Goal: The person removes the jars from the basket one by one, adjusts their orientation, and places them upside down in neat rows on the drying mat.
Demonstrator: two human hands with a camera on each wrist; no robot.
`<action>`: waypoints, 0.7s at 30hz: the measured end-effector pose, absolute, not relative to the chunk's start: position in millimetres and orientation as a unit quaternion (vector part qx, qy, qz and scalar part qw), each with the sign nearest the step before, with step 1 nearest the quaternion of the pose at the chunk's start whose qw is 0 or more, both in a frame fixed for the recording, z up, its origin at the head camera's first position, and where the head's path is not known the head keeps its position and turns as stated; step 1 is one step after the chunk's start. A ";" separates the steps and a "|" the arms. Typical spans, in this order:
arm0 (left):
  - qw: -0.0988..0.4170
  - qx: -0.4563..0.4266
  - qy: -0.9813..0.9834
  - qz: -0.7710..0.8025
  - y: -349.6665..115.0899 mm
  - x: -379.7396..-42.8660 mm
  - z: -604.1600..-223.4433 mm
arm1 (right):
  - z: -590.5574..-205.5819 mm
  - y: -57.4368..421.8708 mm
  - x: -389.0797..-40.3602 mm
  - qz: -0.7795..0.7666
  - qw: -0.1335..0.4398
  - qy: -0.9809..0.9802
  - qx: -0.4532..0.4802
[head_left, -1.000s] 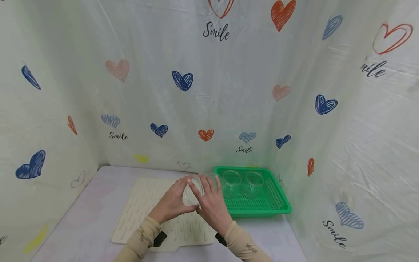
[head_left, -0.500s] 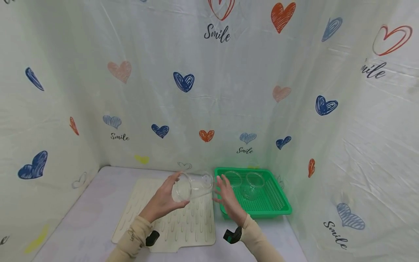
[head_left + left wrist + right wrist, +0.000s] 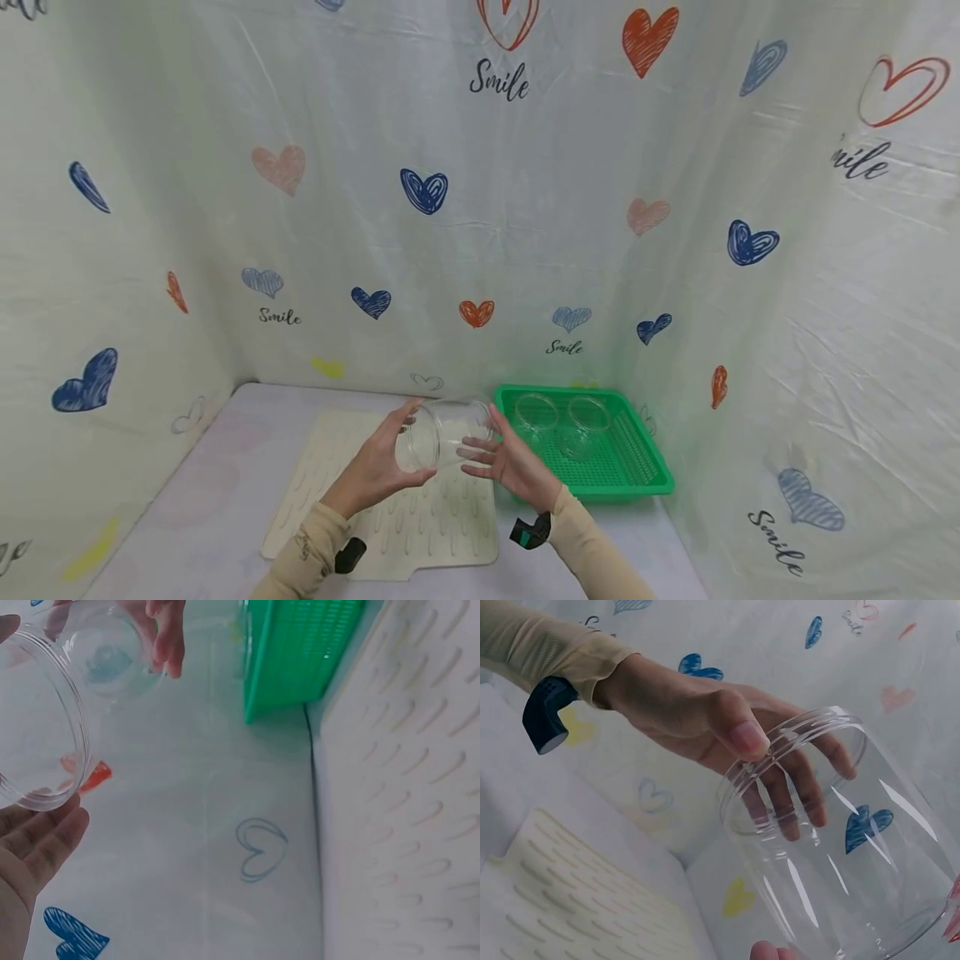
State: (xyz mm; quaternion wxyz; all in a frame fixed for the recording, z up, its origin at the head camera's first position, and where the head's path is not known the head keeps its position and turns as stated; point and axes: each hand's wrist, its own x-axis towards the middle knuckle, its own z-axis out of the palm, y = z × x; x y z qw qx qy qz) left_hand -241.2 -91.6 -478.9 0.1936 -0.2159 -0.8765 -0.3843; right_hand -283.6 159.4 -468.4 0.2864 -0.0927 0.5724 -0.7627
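Curtained booth; type of room unclear. Pale curtains (image 3: 540,225) printed with hearts and "Smile" enclose a desk (image 3: 202,475) on three sides.

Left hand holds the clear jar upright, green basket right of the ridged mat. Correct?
Not upright: in the head view the left hand holds the clear jar on its side. The rest stands: green basket right of the ridged mat.
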 end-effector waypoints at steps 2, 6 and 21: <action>0.195 -0.213 -0.877 -0.384 -93.7 -240.0 -480.6 | -470.0 156.3 -284.4 -0.757 0.282 0.581 -0.092; 0.189 -0.200 -0.880 -0.388 -100.0 -237.2 -485.0 | -470.6 148.4 -285.0 -0.740 0.265 0.610 -0.096; 0.120 -0.056 -0.920 -0.369 -163.6 -205.5 -537.0 | -479.0 48.6 -317.1 -0.657 0.105 0.737 -0.118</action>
